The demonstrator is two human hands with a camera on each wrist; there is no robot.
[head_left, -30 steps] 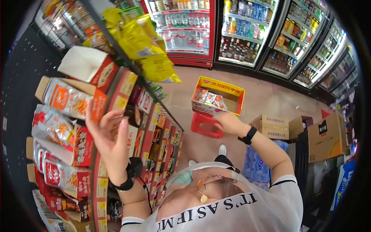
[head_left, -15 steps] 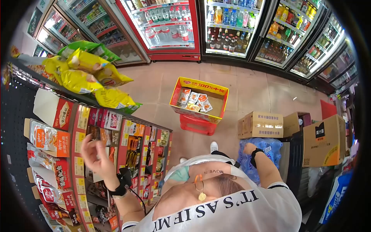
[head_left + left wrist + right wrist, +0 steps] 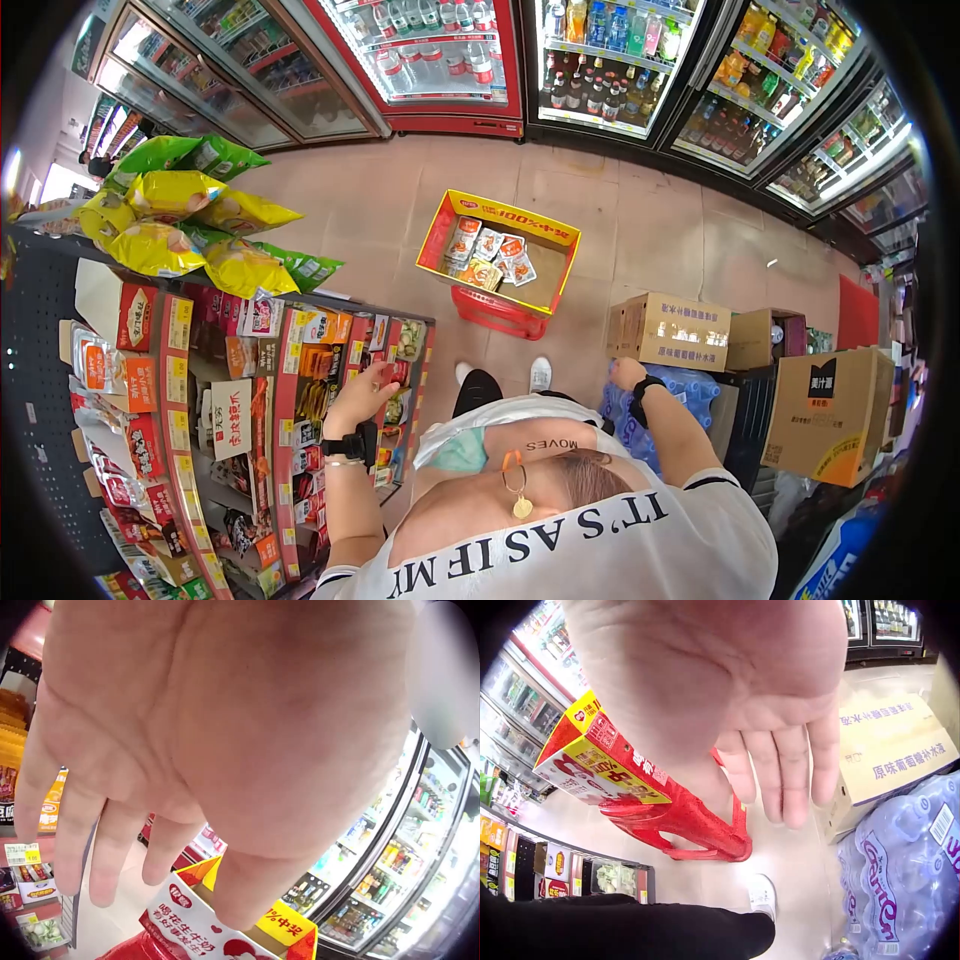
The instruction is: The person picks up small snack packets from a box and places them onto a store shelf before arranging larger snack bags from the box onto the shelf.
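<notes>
My left hand [image 3: 360, 395] is held in front of the snack shelves [image 3: 283, 400], its fingers loosely spread and nothing in them. In the left wrist view its palm and relaxed fingers [image 3: 109, 859] overlap the box. My right hand [image 3: 628, 373] is over the shrink-wrapped water bottles [image 3: 668, 410], near a carton; the right wrist view shows its fingers extended and holding nothing. Ahead, an open yellow-and-red box [image 3: 525, 222] sits on a red stool [image 3: 495, 316]. Several small snack packets [image 3: 488, 243] lie inside, bunched toward the left.
Cartons [image 3: 683, 330] stand on the right beside the bottles, with another large carton [image 3: 828, 415] farther right. Yellow and green chip bags [image 3: 180, 215] stick out above the left shelves. Drink fridges [image 3: 610, 70] line the back, across the tiled floor [image 3: 620, 230].
My left hand has come down from the upper snack boxes toward my body. The right hand has moved right, away from the stool to above the water bottles. The head view has shifted.
</notes>
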